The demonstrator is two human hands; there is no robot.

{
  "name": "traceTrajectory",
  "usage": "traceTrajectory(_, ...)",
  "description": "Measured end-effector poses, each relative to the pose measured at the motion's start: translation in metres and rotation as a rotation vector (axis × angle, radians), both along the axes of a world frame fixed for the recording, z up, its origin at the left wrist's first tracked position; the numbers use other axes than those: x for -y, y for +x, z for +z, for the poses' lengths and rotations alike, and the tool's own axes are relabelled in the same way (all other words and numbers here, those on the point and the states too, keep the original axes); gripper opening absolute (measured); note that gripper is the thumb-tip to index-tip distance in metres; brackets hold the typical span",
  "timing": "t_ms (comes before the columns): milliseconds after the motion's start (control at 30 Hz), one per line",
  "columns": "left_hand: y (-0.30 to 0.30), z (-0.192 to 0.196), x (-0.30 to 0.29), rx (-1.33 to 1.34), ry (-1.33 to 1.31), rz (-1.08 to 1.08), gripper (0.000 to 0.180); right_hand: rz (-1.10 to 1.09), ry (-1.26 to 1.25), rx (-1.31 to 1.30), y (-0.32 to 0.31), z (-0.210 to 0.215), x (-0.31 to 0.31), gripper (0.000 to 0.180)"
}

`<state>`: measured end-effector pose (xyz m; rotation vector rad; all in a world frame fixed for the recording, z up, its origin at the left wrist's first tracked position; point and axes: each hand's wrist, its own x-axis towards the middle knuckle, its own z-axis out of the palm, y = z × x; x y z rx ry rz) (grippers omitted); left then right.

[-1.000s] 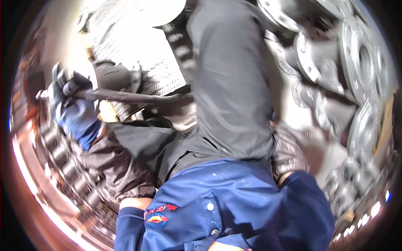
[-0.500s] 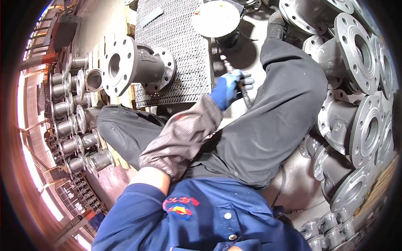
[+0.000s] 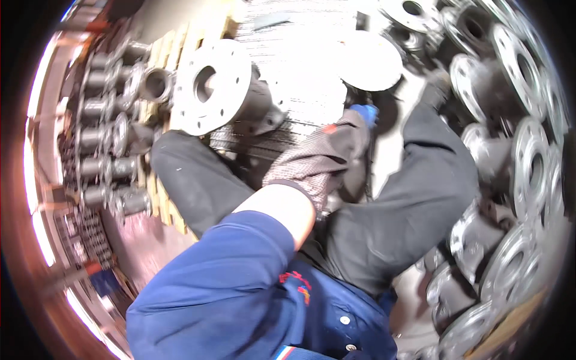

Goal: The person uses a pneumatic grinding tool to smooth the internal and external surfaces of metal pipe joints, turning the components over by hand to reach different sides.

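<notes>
My left hand (image 3: 367,114), in a blue glove, reaches forward between my legs, just below a round white disc (image 3: 372,63). Motion blur and the checked brown sleeve (image 3: 318,153) hide most of its fingers, so whatever it might hold cannot be made out. Left of the hand, a grey flanged pipe body (image 3: 255,102) lies on its side on a metal grating table (image 3: 264,144), its wide flange (image 3: 223,75) washed out by glare. My right hand is not in view.
Flanged castings (image 3: 492,150) are piled close along my right leg. Rows of smaller flanged pieces (image 3: 111,141) stand on the left, near a wooden pallet (image 3: 165,192). A flat bar (image 3: 272,21) rests at the grating's far end.
My left hand has moved forward and right, toward the white disc. The slim tool with a hose that it held no longer shows clearly. The whole view has shifted.
</notes>
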<state>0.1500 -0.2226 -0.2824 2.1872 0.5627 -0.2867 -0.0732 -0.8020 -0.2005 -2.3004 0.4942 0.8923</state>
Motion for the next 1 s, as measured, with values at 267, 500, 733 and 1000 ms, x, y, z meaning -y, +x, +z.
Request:
traceTrajectory(267,-0.063,0.177,0.066,0.485,-0.322,0.450,0.023,-0.103,0.228,0.412,0.155,0.125,-0.113,0.029)
traceTrajectory(500,-0.212,0.318,0.017,0.807,0.308,0.207,0.019,0.495,0.783,0.788,0.220,0.284,-0.323,0.032)
traceTrajectory(733,-0.315,0.333,-0.141,0.682,0.345,1.008,0.028,0.983,0.998,0.621,0.194,0.283,-0.552,0.034)
traceTrajectory(1000,-0.259,0.271,-0.195,0.653,-0.596,0.793,0.050,1.526,0.681,1.099,0.181,0.212,-0.621,0.040)
